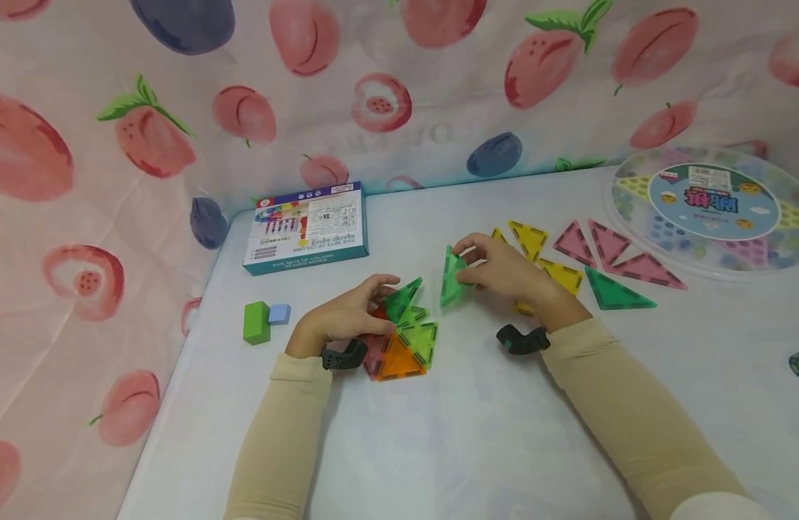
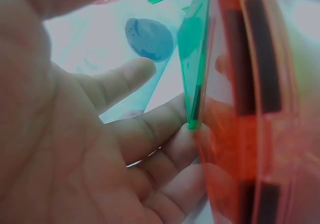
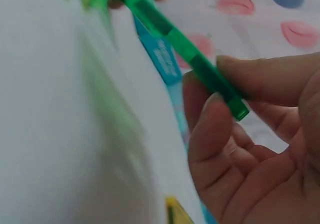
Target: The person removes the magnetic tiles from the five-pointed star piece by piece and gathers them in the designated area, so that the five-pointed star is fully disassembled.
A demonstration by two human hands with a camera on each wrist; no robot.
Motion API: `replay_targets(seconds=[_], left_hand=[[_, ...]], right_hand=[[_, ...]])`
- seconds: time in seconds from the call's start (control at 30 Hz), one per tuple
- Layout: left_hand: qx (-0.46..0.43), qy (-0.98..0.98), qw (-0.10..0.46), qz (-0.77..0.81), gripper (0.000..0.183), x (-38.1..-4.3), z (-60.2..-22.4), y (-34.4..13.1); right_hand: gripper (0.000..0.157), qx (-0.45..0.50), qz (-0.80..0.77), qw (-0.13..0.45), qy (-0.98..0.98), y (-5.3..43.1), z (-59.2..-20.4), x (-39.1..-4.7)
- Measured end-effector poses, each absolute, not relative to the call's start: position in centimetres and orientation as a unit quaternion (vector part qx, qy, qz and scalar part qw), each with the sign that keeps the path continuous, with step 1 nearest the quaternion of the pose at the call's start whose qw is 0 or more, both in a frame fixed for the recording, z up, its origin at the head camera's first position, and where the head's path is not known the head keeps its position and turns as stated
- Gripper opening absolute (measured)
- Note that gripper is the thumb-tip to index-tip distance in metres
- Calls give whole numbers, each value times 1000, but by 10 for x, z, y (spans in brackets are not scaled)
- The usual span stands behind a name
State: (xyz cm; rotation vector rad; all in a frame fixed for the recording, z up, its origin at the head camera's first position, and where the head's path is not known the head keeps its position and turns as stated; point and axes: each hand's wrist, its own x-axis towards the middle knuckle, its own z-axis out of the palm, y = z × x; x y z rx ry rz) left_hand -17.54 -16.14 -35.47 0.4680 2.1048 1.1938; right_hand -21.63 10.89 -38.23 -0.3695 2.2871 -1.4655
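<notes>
My right hand (image 1: 500, 271) pinches a green triangular magnetic tile (image 1: 453, 278) between thumb and fingertips, standing on edge above the table; its narrow edge faces the right wrist view. My left hand (image 1: 350, 310) holds a small structure of magnetic tiles, with fingers behind it and the thumb at its front. Orange (image 1: 399, 359), pink, red and light green (image 1: 420, 341) triangles make up this structure, and a darker green triangle (image 1: 404, 300) sticks up from its back. Through the red tile (image 2: 225, 154) in the left wrist view some fingertips show.
Yellow tiles (image 1: 528, 238) lie beside the right hand, with pink triangles (image 1: 575, 244) and a green triangle (image 1: 617, 290) farther right. A printed box (image 1: 308, 227) stands at the back left, near a green block (image 1: 256, 323) and a blue block (image 1: 279, 314). A round patterned lid (image 1: 711, 209) lies back right.
</notes>
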Motion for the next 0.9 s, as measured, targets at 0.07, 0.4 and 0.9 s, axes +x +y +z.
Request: replay_targets(seconds=[0.07, 0.4, 0.9], left_hand=[[181, 804, 331, 459, 73, -175, -354, -161], [180, 807, 316, 465, 73, -176, -357, -159], [178, 821, 267, 472, 74, -184, -392, -154]], right_hand=[[31, -128, -485, 182, 846, 120, -378, -219], [28, -161, -367, 170, 901, 145, -378, -224], [32, -199, -390, 166, 884, 129, -369, -212]])
